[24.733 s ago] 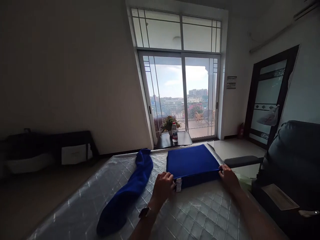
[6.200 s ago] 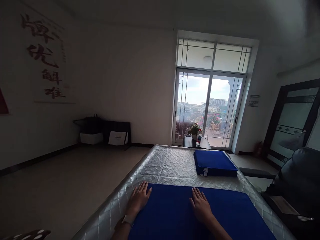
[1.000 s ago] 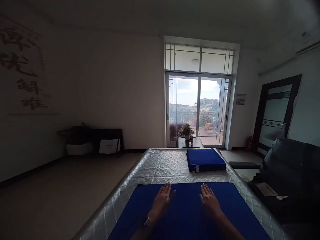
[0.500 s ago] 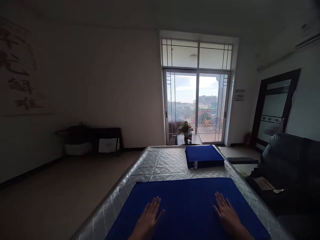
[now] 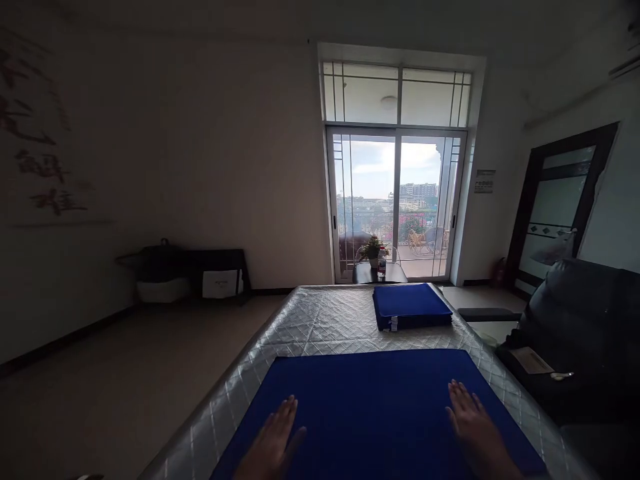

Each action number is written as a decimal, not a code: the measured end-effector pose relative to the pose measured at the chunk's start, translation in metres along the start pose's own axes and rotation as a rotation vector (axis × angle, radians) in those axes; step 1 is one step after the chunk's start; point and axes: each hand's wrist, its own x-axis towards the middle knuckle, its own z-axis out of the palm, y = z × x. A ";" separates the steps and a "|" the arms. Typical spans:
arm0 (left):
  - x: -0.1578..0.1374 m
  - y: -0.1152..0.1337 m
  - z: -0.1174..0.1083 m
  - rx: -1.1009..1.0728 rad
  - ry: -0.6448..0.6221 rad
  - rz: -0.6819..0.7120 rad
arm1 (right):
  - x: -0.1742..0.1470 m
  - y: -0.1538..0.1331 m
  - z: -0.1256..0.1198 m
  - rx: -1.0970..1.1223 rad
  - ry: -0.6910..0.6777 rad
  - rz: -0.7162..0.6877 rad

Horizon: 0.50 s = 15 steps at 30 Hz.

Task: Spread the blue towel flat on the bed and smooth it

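Observation:
A dark blue cloth panel, flat and roughly rectangular, lies spread on the near part of a silver quilted cover. My left hand is over the panel's left side, palm down, fingers stretched forward and thumb apart. Over its right side my right hand is also palm down with fingers extended. Neither hand grips anything; whether the palms press on the cloth is hard to tell. Beyond the panel sits a stack of folded blue cloth with a small white tag on its front edge.
A small dark table with a potted plant and a bottle stands past the far end. At right is a black leather chair with a paper on it. Glass sliding doors are behind.
My hands have moved apart over the blue panel, the left one to the left and the right one to the right. The view has tilted slightly down.

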 end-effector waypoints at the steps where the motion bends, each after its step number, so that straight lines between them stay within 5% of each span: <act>1: 0.009 0.034 0.002 -0.049 -0.038 0.058 | -0.002 -0.032 0.004 0.040 -0.057 -0.061; 4: 0.026 0.126 0.015 -0.183 -0.131 0.376 | -0.008 -0.112 0.019 0.137 -0.250 -0.227; 7: 0.032 0.173 0.031 -0.262 -0.220 0.473 | -0.014 -0.148 0.033 0.145 -0.390 -0.288; 10: 0.029 0.173 0.042 -0.292 -0.268 0.452 | -0.018 -0.145 0.039 0.143 -0.415 -0.290; 15: 0.005 0.118 0.045 -0.238 -0.284 0.366 | -0.028 -0.088 0.039 0.162 -0.288 -0.232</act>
